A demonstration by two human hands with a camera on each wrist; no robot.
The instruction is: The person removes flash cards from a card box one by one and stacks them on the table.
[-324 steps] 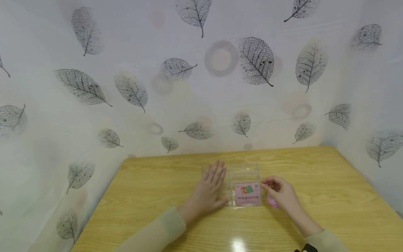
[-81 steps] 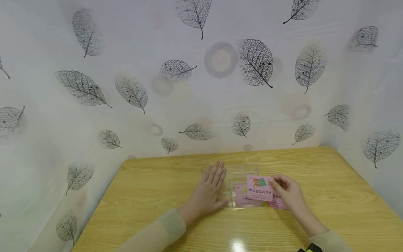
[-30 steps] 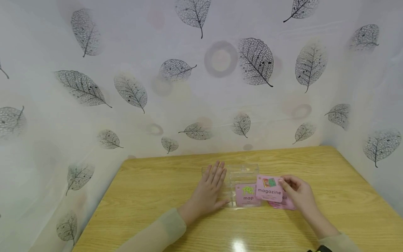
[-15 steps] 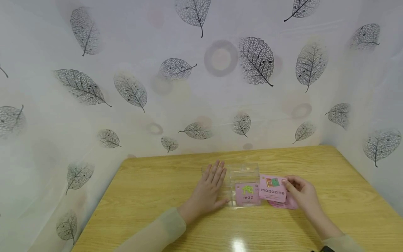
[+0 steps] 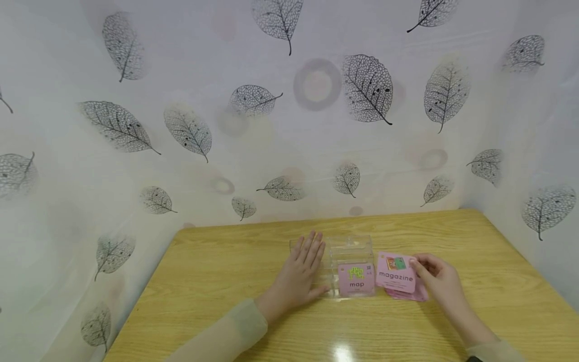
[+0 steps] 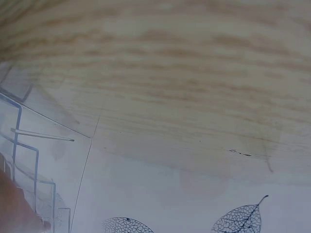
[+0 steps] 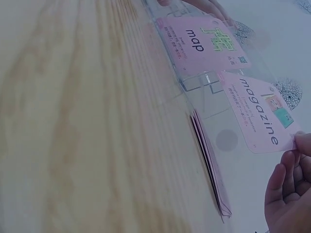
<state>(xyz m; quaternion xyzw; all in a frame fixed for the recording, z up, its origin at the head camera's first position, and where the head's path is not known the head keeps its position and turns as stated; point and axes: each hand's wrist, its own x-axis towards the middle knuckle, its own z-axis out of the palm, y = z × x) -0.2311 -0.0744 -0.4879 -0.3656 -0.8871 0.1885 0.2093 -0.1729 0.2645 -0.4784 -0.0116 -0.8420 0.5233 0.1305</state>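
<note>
A pink flashcard printed "magazine" [image 5: 395,274] is pinched at its right edge between the thumb and fingers of my right hand [image 5: 439,281]. It hangs above a small stack of pink cards [image 5: 418,291] on the table, seen edge-on as a thin pile of cards [image 7: 209,165] in the right wrist view. Just left of it, a "map" flashcard [image 5: 356,284] sits in the front of a clear plastic holder [image 5: 350,246] with stepped tiers. My left hand [image 5: 300,271] lies flat with straight fingers on the holder's left part; one fingertip [image 6: 14,208] shows in the left wrist view.
The wooden table [image 5: 217,271] has a rounded back corner near the wall. A pale curtain with leaf prints [image 5: 280,125] encloses the back and both sides. Light glares off the table [image 5: 342,352] near the front.
Earlier the "magazine" card sat in the holder's front; the right hand has drawn it out and carried it rightward over the stack, uncovering "map". The left hand has stayed put.
</note>
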